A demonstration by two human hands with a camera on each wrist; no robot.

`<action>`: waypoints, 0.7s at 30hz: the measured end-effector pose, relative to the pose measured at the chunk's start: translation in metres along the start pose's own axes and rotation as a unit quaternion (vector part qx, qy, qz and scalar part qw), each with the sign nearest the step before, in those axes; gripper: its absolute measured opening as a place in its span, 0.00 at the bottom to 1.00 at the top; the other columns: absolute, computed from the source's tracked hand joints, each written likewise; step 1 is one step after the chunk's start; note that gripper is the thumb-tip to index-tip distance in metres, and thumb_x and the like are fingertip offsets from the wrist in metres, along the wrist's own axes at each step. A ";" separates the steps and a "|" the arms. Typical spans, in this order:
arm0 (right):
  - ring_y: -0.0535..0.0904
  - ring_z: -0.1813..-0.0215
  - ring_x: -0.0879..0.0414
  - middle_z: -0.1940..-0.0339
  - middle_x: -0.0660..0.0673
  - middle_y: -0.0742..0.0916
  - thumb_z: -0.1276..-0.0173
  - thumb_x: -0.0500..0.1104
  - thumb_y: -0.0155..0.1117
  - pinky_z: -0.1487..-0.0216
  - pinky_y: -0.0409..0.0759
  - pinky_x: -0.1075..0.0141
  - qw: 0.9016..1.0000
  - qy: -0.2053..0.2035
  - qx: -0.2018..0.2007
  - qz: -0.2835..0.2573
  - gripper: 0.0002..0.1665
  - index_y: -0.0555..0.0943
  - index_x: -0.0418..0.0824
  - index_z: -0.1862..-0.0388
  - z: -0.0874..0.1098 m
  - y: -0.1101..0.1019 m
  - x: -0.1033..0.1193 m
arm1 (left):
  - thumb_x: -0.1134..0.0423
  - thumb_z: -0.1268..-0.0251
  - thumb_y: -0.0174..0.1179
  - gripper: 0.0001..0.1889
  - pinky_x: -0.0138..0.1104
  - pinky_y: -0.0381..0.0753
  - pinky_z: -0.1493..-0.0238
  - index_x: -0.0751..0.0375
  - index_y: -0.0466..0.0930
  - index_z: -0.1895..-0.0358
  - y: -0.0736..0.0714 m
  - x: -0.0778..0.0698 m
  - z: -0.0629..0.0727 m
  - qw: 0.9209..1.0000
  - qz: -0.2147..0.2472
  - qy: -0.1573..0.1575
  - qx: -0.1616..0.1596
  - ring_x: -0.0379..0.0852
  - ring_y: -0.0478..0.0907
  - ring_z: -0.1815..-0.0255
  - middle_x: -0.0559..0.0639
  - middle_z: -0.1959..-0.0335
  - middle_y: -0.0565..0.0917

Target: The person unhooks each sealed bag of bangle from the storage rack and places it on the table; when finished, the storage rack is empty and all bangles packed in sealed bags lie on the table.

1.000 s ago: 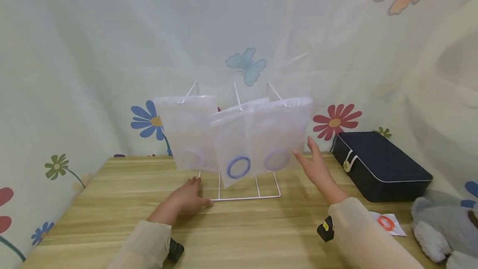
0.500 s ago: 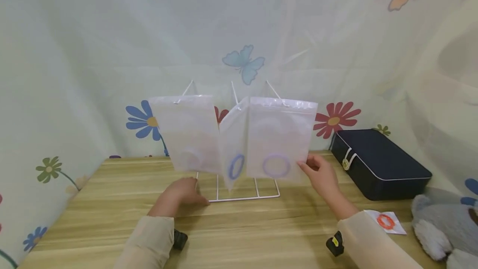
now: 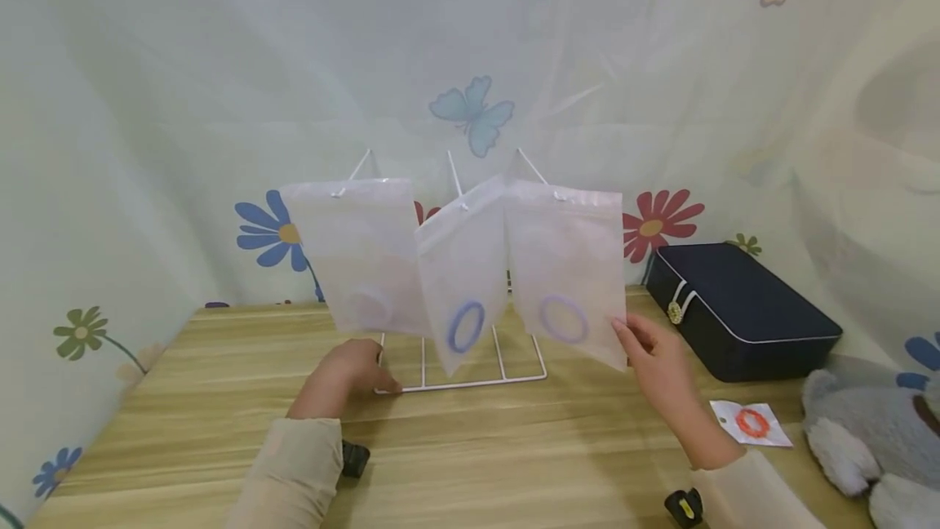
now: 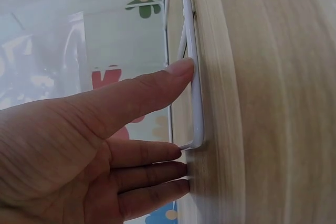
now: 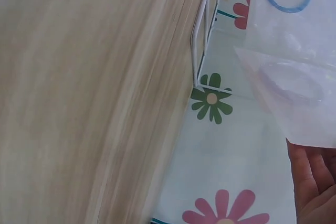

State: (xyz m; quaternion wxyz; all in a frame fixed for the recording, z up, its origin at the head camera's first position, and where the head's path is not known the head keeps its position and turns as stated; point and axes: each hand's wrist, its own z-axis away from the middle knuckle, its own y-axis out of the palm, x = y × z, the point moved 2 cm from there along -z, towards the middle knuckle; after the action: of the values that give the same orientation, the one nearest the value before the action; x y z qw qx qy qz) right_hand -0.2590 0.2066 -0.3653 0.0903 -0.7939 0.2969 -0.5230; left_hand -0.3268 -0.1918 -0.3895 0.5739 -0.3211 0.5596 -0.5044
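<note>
Three frosted bags [image 3: 458,268] hang on a wire rack [image 3: 473,384]; left hand [image 3: 351,366], fingers extended, touches its base; right hand [image 3: 657,366] pinches the rightmost bag [image 3: 565,260]. Probable step: straightening bags; next calls for gentle release.

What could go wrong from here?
The right grip pinches the right bag by its lower edge: a tug might slip it off its hook.
The left grip touches the wire rack at a base corner: that hold looks light, so the rack might shift.
The middle bag hangs skewed, upper corner by the right bag: they could catch.
</note>
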 end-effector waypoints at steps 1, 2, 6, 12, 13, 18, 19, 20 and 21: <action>0.73 0.77 0.60 0.79 0.44 0.79 0.25 0.44 0.61 0.77 0.71 0.70 1.000 -0.003 -0.006 0.009 0.14 0.84 0.35 0.52 0.002 -0.002 0.001 | 0.49 0.52 0.76 0.35 0.52 0.77 0.46 0.73 0.79 0.47 0.000 0.000 0.000 1.000 0.000 0.000 0.000 0.61 0.79 0.50 0.64 0.52 0.83; 0.73 0.75 0.62 0.77 0.43 0.82 0.25 0.45 0.61 0.75 0.71 0.71 1.000 -0.007 -0.014 0.018 0.15 0.85 0.35 0.51 0.004 -0.004 0.003 | 0.48 0.53 0.76 0.36 0.52 0.77 0.46 0.73 0.79 0.46 0.000 0.001 -0.001 1.000 -0.002 0.001 0.000 0.62 0.79 0.50 0.64 0.52 0.83; 0.76 0.66 0.67 0.63 0.40 0.89 0.25 0.45 0.61 0.67 0.71 0.79 0.997 -0.021 -0.048 0.053 0.17 0.84 0.36 0.47 0.013 -0.011 0.010 | 0.47 0.55 0.77 0.35 0.50 0.78 0.48 0.71 0.81 0.49 0.001 0.003 -0.003 1.000 -0.007 0.003 -0.002 0.59 0.80 0.52 0.61 0.54 0.84; 0.72 0.65 0.68 0.62 0.39 0.88 0.24 0.43 0.58 0.63 0.67 0.78 0.993 -0.027 -0.097 0.055 0.15 0.84 0.37 0.46 0.021 -0.024 0.019 | 0.47 0.54 0.76 0.33 0.51 0.78 0.48 0.70 0.81 0.50 0.003 0.005 -0.004 1.000 -0.014 0.010 -0.009 0.60 0.80 0.53 0.61 0.55 0.84; 0.72 0.65 0.69 0.61 0.39 0.87 0.24 0.43 0.58 0.62 0.67 0.78 0.993 -0.026 -0.104 0.052 0.15 0.83 0.37 0.45 0.022 -0.026 0.020 | 0.46 0.54 0.76 0.34 0.52 0.78 0.48 0.70 0.81 0.49 0.002 0.005 -0.002 1.000 -0.016 0.011 -0.010 0.60 0.80 0.52 0.61 0.54 0.84; 0.72 0.61 0.71 0.56 0.49 0.85 0.22 0.44 0.55 0.60 0.68 0.78 0.989 -0.016 -0.141 0.031 0.15 0.82 0.39 0.44 0.028 -0.040 0.022 | 0.44 0.50 0.74 0.40 0.55 0.77 0.47 0.69 0.76 0.38 0.004 0.007 0.002 0.999 -0.031 0.011 -0.013 0.64 0.78 0.46 0.64 0.45 0.82; 0.72 0.61 0.71 0.57 0.54 0.85 0.22 0.44 0.55 0.61 0.68 0.78 0.988 -0.016 -0.151 0.027 0.15 0.82 0.39 0.45 0.029 -0.043 0.022 | 0.44 0.49 0.74 0.41 0.55 0.77 0.46 0.69 0.75 0.36 0.005 0.007 0.002 0.999 -0.036 0.013 -0.012 0.65 0.78 0.44 0.65 0.43 0.81; 0.71 0.62 0.70 0.59 0.58 0.83 0.22 0.44 0.54 0.62 0.67 0.77 0.987 -0.018 -0.161 0.024 0.15 0.81 0.38 0.46 0.030 -0.047 0.022 | 0.44 0.48 0.73 0.42 0.56 0.76 0.45 0.69 0.74 0.35 0.006 0.008 0.002 0.999 -0.042 0.013 -0.011 0.65 0.77 0.43 0.65 0.41 0.79; 0.71 0.62 0.70 0.60 0.63 0.82 0.22 0.44 0.54 0.62 0.67 0.78 0.985 -0.021 -0.172 0.020 0.15 0.81 0.37 0.46 0.031 -0.050 0.022 | 0.43 0.47 0.72 0.42 0.56 0.75 0.44 0.69 0.73 0.34 0.006 0.009 0.001 0.999 -0.046 0.014 -0.009 0.66 0.75 0.40 0.66 0.38 0.77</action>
State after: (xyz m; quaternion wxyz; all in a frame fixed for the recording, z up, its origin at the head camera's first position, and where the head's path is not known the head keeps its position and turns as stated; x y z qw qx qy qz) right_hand -0.2068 0.2294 -0.3392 -0.0312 -0.8020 0.3968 -0.4453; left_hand -0.3254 -0.1986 -0.3981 0.5393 -0.3446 0.5565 -0.5298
